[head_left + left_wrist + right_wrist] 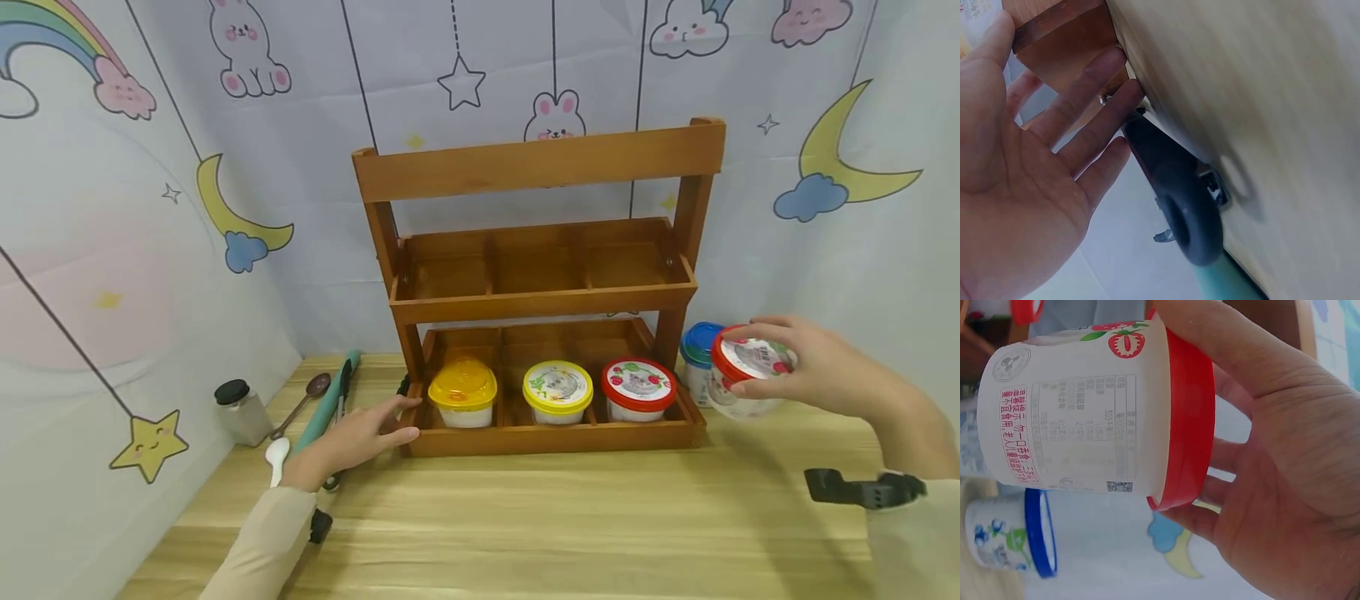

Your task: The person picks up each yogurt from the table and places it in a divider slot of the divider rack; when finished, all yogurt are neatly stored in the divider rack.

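Note:
My right hand (pixel 817 367) holds a red-lidded cup (pixel 750 371) by its lid, right of the wooden rack. Printed text and a strawberry picture cover this cup's white side (pixel 1079 425) in the right wrist view. At the lower left corner of the wooden two-tier rack (pixel 555 442), my left hand (pixel 360 437) has its fingers extended, at or very near the wood. The lower tier holds a domed yellow-lidded cup (pixel 462 392), a flat yellow-lidded cup (pixel 557 392) and another red-lidded cup (pixel 639 389), each in its own compartment.
Blue-lidded cups (pixel 701 358) stand behind the held cup, beside the rack. Left of the rack lie a white spoon (pixel 277 457), a brown spoon (pixel 300 404), a teal-handled utensil (pixel 322 408) and a black-capped jar (pixel 243 414). Patterned cloth hangs behind.

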Demonstrator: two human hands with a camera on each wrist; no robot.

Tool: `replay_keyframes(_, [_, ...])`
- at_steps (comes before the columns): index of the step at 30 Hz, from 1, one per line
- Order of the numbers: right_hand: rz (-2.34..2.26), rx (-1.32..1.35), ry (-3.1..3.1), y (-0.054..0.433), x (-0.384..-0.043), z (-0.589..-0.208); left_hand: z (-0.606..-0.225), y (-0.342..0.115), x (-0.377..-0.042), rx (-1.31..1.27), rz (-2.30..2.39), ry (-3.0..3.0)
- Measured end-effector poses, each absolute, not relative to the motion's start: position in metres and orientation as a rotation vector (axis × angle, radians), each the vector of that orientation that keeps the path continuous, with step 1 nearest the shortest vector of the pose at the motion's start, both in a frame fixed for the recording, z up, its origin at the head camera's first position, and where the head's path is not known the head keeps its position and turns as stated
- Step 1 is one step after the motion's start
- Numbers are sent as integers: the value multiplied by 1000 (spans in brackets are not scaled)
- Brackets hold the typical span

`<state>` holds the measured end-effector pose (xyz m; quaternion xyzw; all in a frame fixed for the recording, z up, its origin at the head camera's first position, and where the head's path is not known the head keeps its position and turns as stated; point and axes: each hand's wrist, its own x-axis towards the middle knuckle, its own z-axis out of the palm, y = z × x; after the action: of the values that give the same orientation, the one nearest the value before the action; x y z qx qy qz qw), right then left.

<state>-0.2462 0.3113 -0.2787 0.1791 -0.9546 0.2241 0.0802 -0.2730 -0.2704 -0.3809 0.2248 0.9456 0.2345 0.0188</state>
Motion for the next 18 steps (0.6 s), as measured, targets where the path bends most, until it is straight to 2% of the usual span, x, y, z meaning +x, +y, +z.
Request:
replay_keyframes(7, [680,592,-2797,296,-239,-268,-383,-264,-274,705,725,2929])
replay_keyframes(18, [642,738,-2760,249,-236,-230,-380,-268,-271,689,715,2940])
